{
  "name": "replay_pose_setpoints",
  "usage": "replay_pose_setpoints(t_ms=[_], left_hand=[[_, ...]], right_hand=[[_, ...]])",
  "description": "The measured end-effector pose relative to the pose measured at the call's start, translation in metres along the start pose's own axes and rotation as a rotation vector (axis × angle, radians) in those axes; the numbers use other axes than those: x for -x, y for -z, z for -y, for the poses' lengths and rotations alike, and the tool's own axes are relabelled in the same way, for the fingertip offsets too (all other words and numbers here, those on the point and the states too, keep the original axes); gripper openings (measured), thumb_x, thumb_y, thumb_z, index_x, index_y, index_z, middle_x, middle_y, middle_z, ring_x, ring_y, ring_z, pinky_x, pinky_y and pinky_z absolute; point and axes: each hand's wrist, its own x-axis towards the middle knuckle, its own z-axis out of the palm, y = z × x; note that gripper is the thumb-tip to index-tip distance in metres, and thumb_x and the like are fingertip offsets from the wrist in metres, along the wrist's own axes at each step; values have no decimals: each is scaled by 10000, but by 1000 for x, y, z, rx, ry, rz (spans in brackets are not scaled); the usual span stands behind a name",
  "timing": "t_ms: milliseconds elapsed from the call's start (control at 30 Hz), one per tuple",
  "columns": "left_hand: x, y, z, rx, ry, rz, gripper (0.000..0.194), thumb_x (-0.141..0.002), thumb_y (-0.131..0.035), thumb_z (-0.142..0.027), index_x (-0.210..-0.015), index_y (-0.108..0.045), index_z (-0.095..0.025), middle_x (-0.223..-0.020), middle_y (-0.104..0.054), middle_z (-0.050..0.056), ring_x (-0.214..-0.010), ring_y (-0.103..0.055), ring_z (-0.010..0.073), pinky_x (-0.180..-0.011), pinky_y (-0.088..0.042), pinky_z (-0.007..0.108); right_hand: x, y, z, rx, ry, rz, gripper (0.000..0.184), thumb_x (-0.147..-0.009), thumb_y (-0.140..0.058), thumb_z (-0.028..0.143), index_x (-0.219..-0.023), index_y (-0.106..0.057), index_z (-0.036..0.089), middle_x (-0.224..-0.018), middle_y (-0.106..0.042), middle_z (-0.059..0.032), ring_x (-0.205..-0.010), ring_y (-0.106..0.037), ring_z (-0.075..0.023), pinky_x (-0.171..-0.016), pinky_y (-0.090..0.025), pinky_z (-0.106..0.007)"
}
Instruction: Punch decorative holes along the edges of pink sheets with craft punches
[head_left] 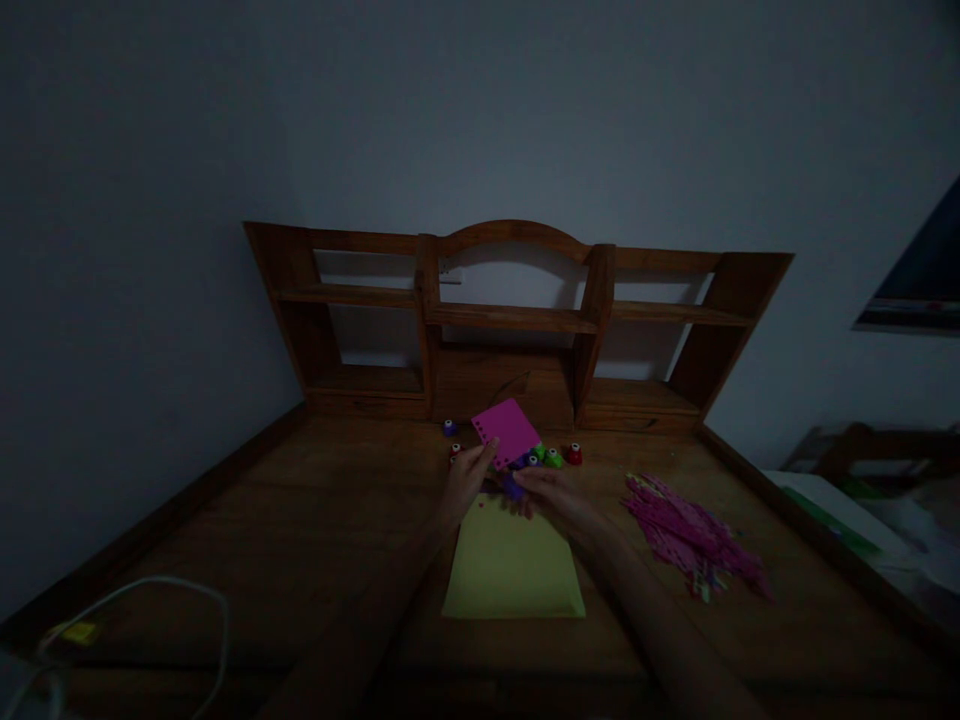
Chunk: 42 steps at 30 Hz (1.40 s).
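My left hand (pixel 466 482) pinches the lower edge of a square pink sheet (pixel 510 430), which has small cut-outs along its left and lower edges. A small purple craft punch (pixel 513 487) is in my right hand (pixel 553 490), just below the sheet and not visibly touching it. Beneath both hands lies a yellow sheet (pixel 514 570) on the wooden desk. Around the pink sheet stand several more small punches: a purple one (pixel 449 427) at the back left, a green one (pixel 553 458), and a red one (pixel 575 453) on the right.
On the right side of the desk lies a heap of pink paper strips (pixel 690 535). A wooden shelf unit (pixel 517 318) stands along the back by the wall. At the front left are a white cable (pixel 180 580) and a small yellow object (pixel 79 632). The picture is dim.
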Motion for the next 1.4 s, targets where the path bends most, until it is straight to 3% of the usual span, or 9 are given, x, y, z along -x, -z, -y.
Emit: replay_pose_setpoints(t_ms=[167, 433, 633, 800, 1033, 1233, 1400], left_hand=[[-3, 1, 2, -31, -53, -60, 506, -809, -575, -629, -790, -643, -128, -704, -656, 39, -564, -605, 157, -530, -487, 259], [-4, 3, 1, -15, -34, -162, 527, -771, -595, -658, -712, -641, -136, -584, -627, 18, -474, -550, 128, -468, -414, 229], [-6, 3, 0, 33, -86, -189, 493, -776, -606, -626, -677, -629, -143, -614, -660, 48, -456, -539, 118, -454, -396, 218], [-9, 7, 3, 50, -117, -282, 438, -748, -656, -585, -735, -653, -147, -613, -647, 31, -474, -535, 116, -462, -421, 217], [-5, 7, -6, 10, -107, -346, 446, -723, -686, -582, -778, -704, -140, -613, -629, 30, -509, -559, 125, -456, -408, 210], [-6, 12, -2, 154, -18, -413, 517, -709, -669, -631, -788, -689, -120, -699, -668, 65, -520, -546, 116, -487, -430, 223], [-8, 20, 6, 210, 18, -456, 514, -700, -668, -637, -737, -642, -124, -652, -632, 48, -536, -549, 117, -482, -412, 210]], right_hand=[[-3, 2, 0, -49, -6, -33, 296, -816, -677, 433, -778, -714, 142, -686, -700, -53, -506, -561, -110, -494, -415, -230], [-15, 16, -3, -128, 25, -308, 365, -743, -699, 517, -768, -685, 153, -629, -684, -49, -445, -545, -127, -454, -409, -242], [-19, 28, -12, -155, 111, -423, 311, -700, -693, 438, -880, -653, 187, -735, -711, -47, -508, -585, -163, -484, -462, -270], [-11, 25, -7, -91, 206, -569, 294, -732, -673, 387, -970, -666, 216, -894, -707, -54, -652, -635, -190, -587, -513, -303], [-6, 23, 0, 41, 277, -592, 406, -784, -623, 437, -1135, -622, 235, -971, -688, -73, -718, -657, -213, -624, -535, -334], [-16, 26, -11, 9, 244, -709, 376, -753, -646, 459, -1031, -589, 212, -834, -690, -58, -643, -667, -219, -605, -547, -352], [-14, 28, -13, 325, 287, -660, 378, -750, -651, 479, -972, -639, 174, -892, -715, -87, -767, -679, -240, -654, -540, -334]])
